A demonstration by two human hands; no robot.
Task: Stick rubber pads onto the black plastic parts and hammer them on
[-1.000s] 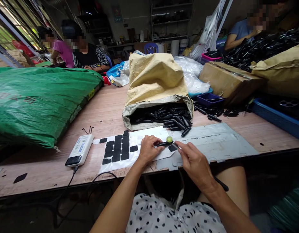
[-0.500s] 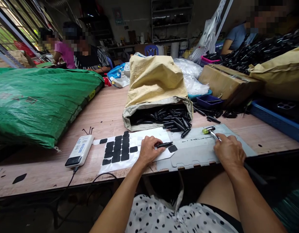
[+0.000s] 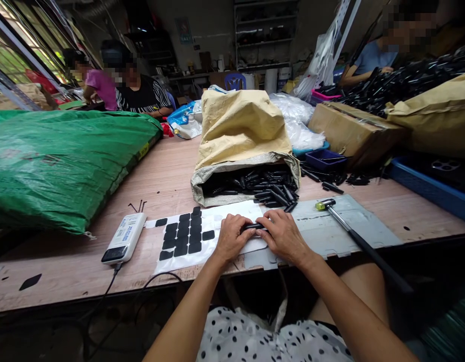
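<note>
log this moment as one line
left hand: holding black part | right hand: holding same part | hammer: lying on grey sheet

On my feed, left side: bulging green sack (image 3: 62, 173) lying on the wooden tabletop (image 3: 162, 173). Near its corner I log a white device (image 3: 123, 235) with dark display, cable (image 3: 110, 284) running from its near end over the edge. Right side: blue tray (image 3: 424, 191), cardboard box (image 3: 349, 123), small purple basket (image 3: 326, 164) beside the box. Beyond, I note pale plastic bags (image 3: 302, 131), purple chair (image 3: 235, 79), dim shelving (image 3: 266, 41). Co-workers: pink top (image 3: 101, 86), striped top (image 3: 154, 95), blue top (image 3: 373, 56).
</note>
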